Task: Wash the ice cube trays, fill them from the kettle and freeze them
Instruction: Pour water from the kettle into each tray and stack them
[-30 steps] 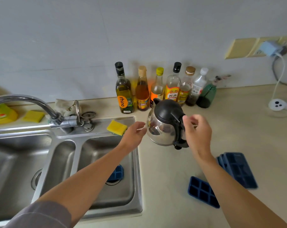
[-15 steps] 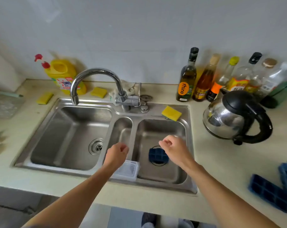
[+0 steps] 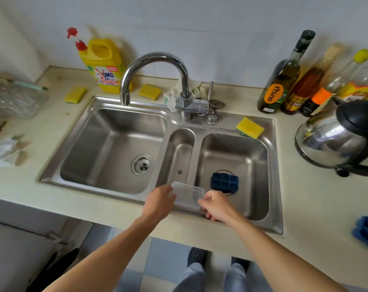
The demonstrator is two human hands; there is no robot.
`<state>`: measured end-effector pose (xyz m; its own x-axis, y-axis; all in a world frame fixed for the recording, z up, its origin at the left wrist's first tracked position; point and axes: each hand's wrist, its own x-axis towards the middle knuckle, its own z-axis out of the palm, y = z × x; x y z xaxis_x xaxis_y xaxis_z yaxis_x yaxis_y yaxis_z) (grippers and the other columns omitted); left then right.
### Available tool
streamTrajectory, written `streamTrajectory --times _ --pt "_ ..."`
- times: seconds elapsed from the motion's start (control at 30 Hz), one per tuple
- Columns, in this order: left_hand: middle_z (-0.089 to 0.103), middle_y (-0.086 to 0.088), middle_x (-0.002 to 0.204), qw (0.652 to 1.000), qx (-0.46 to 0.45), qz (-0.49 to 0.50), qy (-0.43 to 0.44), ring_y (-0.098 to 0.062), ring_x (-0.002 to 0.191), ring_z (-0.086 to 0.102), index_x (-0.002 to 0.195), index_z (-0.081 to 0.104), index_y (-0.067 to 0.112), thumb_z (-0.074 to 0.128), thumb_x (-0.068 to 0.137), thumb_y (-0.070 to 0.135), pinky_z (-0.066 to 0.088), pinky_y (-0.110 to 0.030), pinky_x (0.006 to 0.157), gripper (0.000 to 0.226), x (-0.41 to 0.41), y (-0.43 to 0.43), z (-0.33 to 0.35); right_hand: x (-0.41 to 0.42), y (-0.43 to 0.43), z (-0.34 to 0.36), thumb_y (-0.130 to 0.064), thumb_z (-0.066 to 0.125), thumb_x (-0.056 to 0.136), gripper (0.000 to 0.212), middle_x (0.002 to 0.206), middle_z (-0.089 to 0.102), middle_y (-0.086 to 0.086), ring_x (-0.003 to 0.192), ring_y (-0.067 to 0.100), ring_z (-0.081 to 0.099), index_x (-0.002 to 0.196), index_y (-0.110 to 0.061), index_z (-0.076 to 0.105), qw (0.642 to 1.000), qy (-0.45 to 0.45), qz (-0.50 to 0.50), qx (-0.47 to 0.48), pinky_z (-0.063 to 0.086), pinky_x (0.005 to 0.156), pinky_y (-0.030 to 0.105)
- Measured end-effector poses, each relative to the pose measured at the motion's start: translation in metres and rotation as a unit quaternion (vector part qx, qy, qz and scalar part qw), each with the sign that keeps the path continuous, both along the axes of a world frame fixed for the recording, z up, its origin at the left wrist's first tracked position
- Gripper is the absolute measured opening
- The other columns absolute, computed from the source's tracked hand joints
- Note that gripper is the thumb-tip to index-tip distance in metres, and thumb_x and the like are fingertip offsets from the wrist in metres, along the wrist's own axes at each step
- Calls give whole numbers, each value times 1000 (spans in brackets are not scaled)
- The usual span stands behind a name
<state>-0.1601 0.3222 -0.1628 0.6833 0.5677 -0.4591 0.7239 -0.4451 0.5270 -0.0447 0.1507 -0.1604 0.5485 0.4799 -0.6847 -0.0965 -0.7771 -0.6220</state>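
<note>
A clear plastic lid or tray (image 3: 187, 196) lies across the front rim of the sink (image 3: 275, 186), between the narrow middle basin and the right basin. My left hand (image 3: 158, 202) grips its left end and my right hand (image 3: 217, 205) grips its right end. A dark blue ice cube tray (image 3: 224, 181) sits over the drain of the right basin. Another blue tray (image 3: 366, 231) shows at the right edge of the counter. The steel kettle (image 3: 339, 140) with a black lid stands on the counter right of the sink.
The faucet (image 3: 155, 66) arches over the left basin. A yellow sponge (image 3: 250, 127) rests on the sink's back right rim, two more lie behind it beside a yellow detergent jug (image 3: 104, 64). Several bottles (image 3: 282, 81) line the wall at right. A clear container (image 3: 14, 100) stands far left.
My right hand let go of the kettle and both hands came down to the sink's front rim, closing on the clear plastic piece. The view swung left and down.
</note>
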Motion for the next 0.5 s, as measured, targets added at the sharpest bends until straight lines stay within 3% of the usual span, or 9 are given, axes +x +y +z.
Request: streamTrajectory --times 0.17,0.27,0.37,0.43,0.5 --pt "75 -5 105 998 35 27 -50 -23 92 68 120 69 14 59 100 24 56 -34 82 24 6 -11 2 0 -2 -1 -33 61 100 12 95 73 6 69 14 66 103 -22 57 999 1 -46 22 54 59 28" --pt "69 2 101 996 11 55 -70 -17 89 65 129 61 14 61 100 19 50 -29 78 30 23 -19 6 12 -15 3 -34 62 100 16 98 68 -2 77 14 67 114 -26 60 993 5 -110 45 52 55 21" --pt "68 4 100 996 -11 51 -74 -16 89 64 132 61 15 63 98 14 46 -26 78 34 49 -29 9 30 -33 7 -32 62 99 22 105 67 -4 89 17 67 120 -24 63 981 13 -182 66 57 60 26" --pt "69 3 96 997 -28 14 -70 -17 86 66 121 67 18 62 97 12 49 -22 72 25 71 -37 8 42 -45 8 -30 61 100 16 101 66 -5 86 17 66 116 -26 60 976 2 -206 70 60 65 31" --pt "71 2 93 998 -26 -36 -52 -10 75 64 108 69 18 61 96 9 44 -10 58 17 94 -46 2 55 -58 3 -29 60 101 16 99 65 -8 81 14 65 117 -25 57 972 -14 -223 67 57 62 27"
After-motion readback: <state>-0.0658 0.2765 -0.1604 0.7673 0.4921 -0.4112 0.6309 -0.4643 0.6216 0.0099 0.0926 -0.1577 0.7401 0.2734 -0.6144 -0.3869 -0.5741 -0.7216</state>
